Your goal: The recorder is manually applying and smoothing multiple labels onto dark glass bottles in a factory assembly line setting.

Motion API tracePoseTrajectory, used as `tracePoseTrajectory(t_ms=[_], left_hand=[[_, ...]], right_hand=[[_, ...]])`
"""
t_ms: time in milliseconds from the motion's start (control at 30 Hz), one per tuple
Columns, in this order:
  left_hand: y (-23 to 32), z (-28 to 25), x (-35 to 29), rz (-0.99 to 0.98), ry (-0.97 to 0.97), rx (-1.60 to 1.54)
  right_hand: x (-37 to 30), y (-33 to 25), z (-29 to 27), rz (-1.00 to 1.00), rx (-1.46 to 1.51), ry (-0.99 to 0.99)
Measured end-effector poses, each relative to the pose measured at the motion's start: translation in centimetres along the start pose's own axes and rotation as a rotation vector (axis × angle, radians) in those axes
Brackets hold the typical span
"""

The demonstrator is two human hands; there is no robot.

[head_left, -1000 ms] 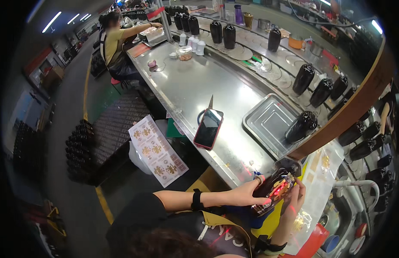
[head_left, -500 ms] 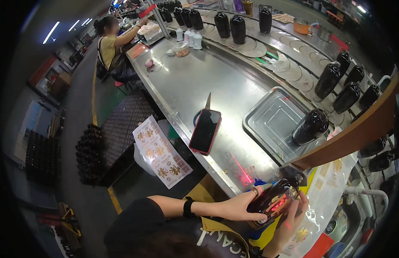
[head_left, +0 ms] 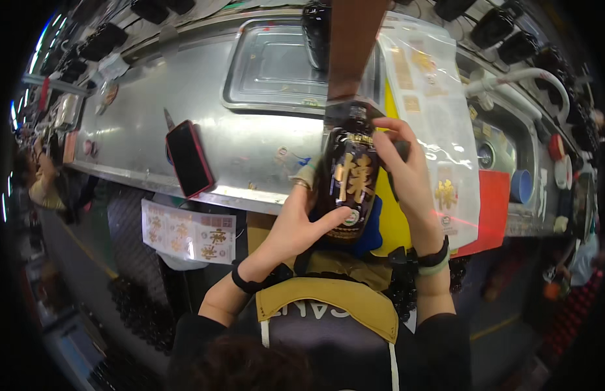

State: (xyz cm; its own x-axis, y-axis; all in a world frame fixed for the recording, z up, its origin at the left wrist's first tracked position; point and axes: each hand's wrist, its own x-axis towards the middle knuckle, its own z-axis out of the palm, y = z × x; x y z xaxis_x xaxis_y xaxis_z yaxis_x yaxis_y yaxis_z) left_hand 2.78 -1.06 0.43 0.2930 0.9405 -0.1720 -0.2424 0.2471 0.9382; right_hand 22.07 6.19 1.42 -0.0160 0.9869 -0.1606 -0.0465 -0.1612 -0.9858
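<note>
A dark, glossy bottle (head_left: 338,153) with a large gold decal leans upright in front of me at the counter's near edge. Around its lower left side my left hand (head_left: 299,218) is closed, the thumb pressed on the front beside a small round emblem. My right hand (head_left: 407,163) grips the bottle's upper right side with bent fingers near the shoulder. Blue cloth (head_left: 369,231) and a yellow sheet (head_left: 390,225) show beside the bottle's base.
A brown upright bar (head_left: 358,49) stands just beyond the bottle. A metal tray (head_left: 270,98) bears another dark bottle (head_left: 315,39). Left lie a phone (head_left: 189,159) and a blade (head_left: 168,118); a decal sheet (head_left: 188,229) hangs below. Plastic-covered decals (head_left: 439,150) and a sink (head_left: 504,146) are right.
The view has swung to the right, so the counter appears further left. The bottle has turned more upright, its gold decal now facing me. Both hands still hold it.
</note>
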Motion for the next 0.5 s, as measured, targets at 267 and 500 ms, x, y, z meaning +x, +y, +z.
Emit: tracePoseTrajectory(t_ms=[267, 500], left_hand=[[0.5, 0.6, 0.1, -0.007, 0.048, 0.147], [1.0, 0.7, 0.2, -0.015, 0.06, 0.179]], right_hand=[[1.2, 0.3, 0.9, -0.028, -0.091, -0.005], [1.3, 0.6, 0.7, -0.02, -0.052, 0.002]])
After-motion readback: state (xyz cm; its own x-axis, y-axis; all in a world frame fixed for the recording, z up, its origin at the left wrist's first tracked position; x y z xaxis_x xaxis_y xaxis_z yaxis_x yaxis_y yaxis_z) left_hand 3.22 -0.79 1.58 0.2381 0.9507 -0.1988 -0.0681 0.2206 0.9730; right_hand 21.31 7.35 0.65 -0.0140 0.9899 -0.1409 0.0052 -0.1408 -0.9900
